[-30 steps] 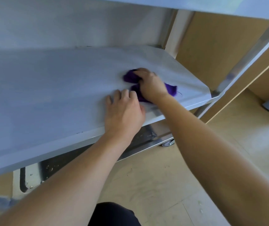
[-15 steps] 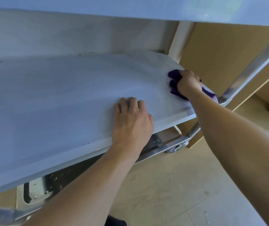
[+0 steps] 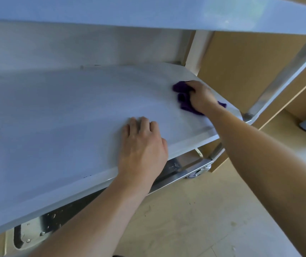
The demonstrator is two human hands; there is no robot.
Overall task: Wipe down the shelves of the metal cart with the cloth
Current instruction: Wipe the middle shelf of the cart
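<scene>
The metal cart's middle shelf (image 3: 55,117) fills most of the view, a flat grey steel sheet. A crumpled purple cloth (image 3: 182,97) lies on it near the far right corner. My right hand (image 3: 201,95) presses down on the cloth and covers most of it. My left hand (image 3: 142,145) lies flat on the shelf near its front edge, palm down, holding nothing. The top shelf (image 3: 148,13) overhangs across the top of the view.
A lower shelf with a caster wheel (image 3: 194,173) shows under the front edge. A slanted steel upright (image 3: 282,75) stands at the right corner. Brown panels (image 3: 241,71) stand behind the cart. Beige floor (image 3: 204,219) lies below.
My right hand swept the cloth from the shelf's middle to its right edge, then came back slightly left. My left hand stayed flat in place.
</scene>
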